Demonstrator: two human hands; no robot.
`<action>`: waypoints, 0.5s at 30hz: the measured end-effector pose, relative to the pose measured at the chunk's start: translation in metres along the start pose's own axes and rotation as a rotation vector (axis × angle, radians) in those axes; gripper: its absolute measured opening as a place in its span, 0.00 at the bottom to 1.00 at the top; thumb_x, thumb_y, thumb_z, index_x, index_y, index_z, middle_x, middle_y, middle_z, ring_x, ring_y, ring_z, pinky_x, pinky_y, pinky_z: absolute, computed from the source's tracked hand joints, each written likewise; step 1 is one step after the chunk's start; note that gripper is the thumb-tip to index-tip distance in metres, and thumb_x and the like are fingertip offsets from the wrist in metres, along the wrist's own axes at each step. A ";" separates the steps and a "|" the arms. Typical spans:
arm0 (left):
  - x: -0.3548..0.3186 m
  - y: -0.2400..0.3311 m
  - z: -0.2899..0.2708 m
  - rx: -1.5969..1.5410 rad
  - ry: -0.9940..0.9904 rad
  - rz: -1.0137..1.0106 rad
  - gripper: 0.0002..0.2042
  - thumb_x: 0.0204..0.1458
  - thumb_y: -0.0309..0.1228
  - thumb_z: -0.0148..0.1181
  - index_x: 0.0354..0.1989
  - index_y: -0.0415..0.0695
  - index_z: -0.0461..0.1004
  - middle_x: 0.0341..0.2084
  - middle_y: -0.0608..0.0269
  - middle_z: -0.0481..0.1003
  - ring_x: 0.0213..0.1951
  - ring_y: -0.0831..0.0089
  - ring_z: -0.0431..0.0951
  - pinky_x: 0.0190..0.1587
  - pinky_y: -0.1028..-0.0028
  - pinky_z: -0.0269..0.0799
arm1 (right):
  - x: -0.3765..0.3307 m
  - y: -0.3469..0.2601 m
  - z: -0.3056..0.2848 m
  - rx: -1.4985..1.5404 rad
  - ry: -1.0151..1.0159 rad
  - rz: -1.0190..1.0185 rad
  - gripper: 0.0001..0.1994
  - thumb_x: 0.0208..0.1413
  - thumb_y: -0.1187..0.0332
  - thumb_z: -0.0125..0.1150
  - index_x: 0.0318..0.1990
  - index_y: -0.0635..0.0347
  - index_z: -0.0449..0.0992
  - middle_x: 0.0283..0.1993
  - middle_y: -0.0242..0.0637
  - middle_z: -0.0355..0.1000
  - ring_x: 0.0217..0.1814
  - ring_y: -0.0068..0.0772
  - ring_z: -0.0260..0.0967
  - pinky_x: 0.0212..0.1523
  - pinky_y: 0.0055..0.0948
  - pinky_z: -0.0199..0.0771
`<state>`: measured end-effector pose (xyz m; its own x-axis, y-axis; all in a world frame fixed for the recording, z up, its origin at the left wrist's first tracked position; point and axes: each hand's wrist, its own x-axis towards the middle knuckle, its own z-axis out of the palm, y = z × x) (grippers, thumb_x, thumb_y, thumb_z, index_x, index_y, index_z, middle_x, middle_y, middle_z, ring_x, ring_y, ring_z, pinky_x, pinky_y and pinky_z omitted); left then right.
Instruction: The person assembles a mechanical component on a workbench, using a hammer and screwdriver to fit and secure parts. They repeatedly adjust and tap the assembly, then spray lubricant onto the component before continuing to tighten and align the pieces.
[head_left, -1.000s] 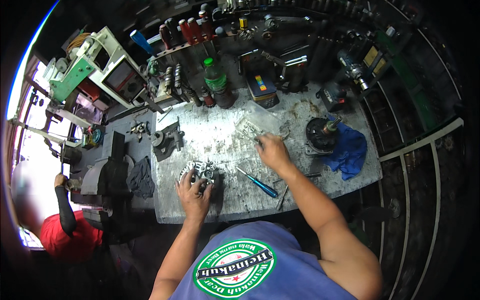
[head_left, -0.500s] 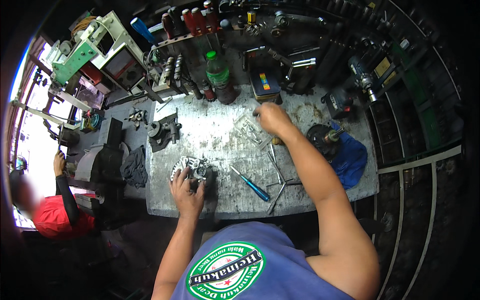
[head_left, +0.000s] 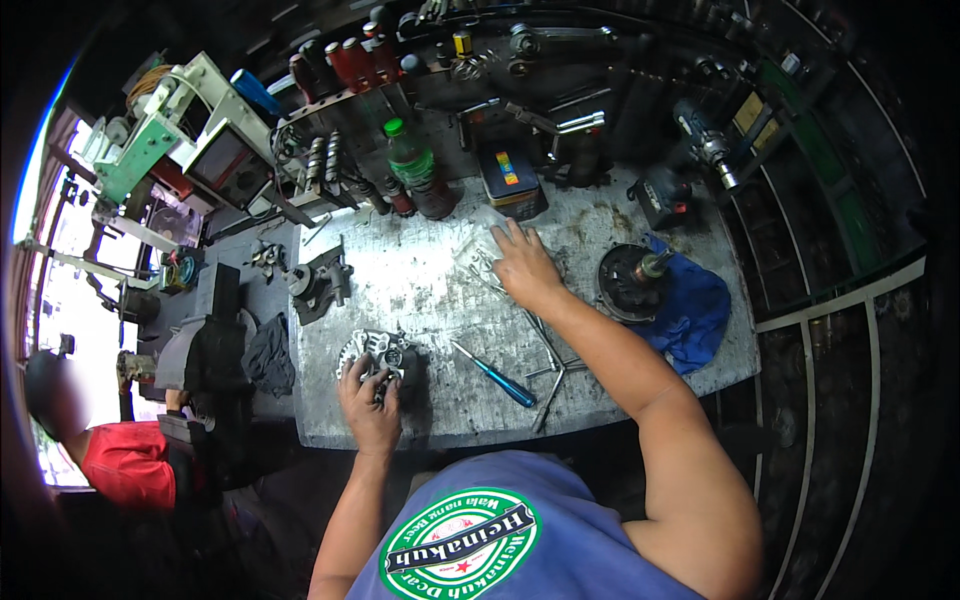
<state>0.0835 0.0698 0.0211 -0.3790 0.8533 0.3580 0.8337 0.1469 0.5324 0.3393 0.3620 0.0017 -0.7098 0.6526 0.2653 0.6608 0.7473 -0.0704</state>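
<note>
A silver cast-metal housing (head_left: 400,340) with round openings lies near the left front of the metal-topped bench. My left hand (head_left: 370,412) holds its near edge, thumb and fingers bent around it. Farther off, my right hand (head_left: 526,268) reaches over a clear plastic tray (head_left: 470,250) of small metal parts, fingers stretched and apart. That hand covers part of the tray. Between my arms lie a screwdriver (head_left: 508,384) with a blue handle and a three-armed wrench (head_left: 555,366).
A dark round part with a shaft (head_left: 625,285) stands by a blue cloth (head_left: 695,315) on the right. Behind are a green-capped bottle (head_left: 410,160), a dark tin (head_left: 510,180) and a cordless tool (head_left: 662,205). A greasy metal part (head_left: 318,285) lies left. A person in red (head_left: 130,465) works beyond.
My right hand has turned and its fingers have spread over the tray. My left hand stays at the housing. The view has shifted slightly, and the person at left has lowered an arm.
</note>
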 end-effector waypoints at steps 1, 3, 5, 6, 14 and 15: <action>0.000 -0.001 0.000 -0.004 -0.004 0.005 0.11 0.55 0.27 0.75 0.46 0.46 0.86 0.65 0.51 0.77 0.73 0.42 0.67 0.75 0.47 0.60 | 0.001 -0.001 0.005 0.004 0.013 0.016 0.12 0.61 0.65 0.61 0.32 0.59 0.90 0.77 0.51 0.68 0.83 0.62 0.56 0.79 0.64 0.58; 0.001 -0.003 -0.002 -0.019 -0.014 0.023 0.12 0.55 0.27 0.75 0.48 0.47 0.87 0.65 0.52 0.77 0.73 0.42 0.68 0.74 0.47 0.60 | 0.006 -0.001 0.012 0.018 0.045 0.050 0.10 0.61 0.67 0.62 0.34 0.58 0.87 0.77 0.53 0.67 0.86 0.64 0.52 0.80 0.67 0.56; 0.002 -0.005 -0.003 -0.015 -0.030 0.022 0.13 0.55 0.27 0.76 0.49 0.48 0.88 0.65 0.52 0.77 0.73 0.42 0.68 0.74 0.47 0.60 | 0.017 -0.001 0.020 0.047 0.153 0.008 0.09 0.61 0.67 0.62 0.34 0.57 0.87 0.78 0.53 0.66 0.86 0.64 0.51 0.80 0.67 0.56; 0.001 -0.006 -0.004 -0.012 -0.037 0.020 0.13 0.54 0.27 0.76 0.49 0.49 0.88 0.65 0.52 0.77 0.73 0.42 0.68 0.74 0.47 0.59 | 0.023 -0.002 0.024 0.057 0.216 -0.027 0.09 0.61 0.67 0.62 0.34 0.57 0.87 0.78 0.53 0.66 0.87 0.64 0.50 0.80 0.68 0.55; 0.003 0.000 -0.011 -0.042 -0.091 -0.022 0.15 0.54 0.30 0.75 0.51 0.50 0.89 0.69 0.55 0.75 0.75 0.45 0.65 0.77 0.44 0.54 | 0.058 -0.017 0.040 -0.089 -0.100 -0.026 0.10 0.60 0.67 0.62 0.40 0.56 0.90 0.74 0.47 0.70 0.86 0.60 0.53 0.83 0.71 0.44; 0.003 0.000 -0.013 -0.026 -0.100 -0.019 0.15 0.53 0.29 0.75 0.51 0.48 0.89 0.68 0.54 0.75 0.74 0.46 0.66 0.77 0.47 0.57 | 0.055 -0.021 0.036 -0.056 0.005 -0.044 0.10 0.61 0.68 0.62 0.40 0.58 0.90 0.69 0.47 0.74 0.82 0.58 0.58 0.81 0.67 0.51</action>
<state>0.0769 0.0660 0.0326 -0.3517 0.8963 0.2699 0.8154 0.1517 0.5587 0.2773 0.3870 -0.0165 -0.7370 0.6187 0.2720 0.6419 0.7668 -0.0050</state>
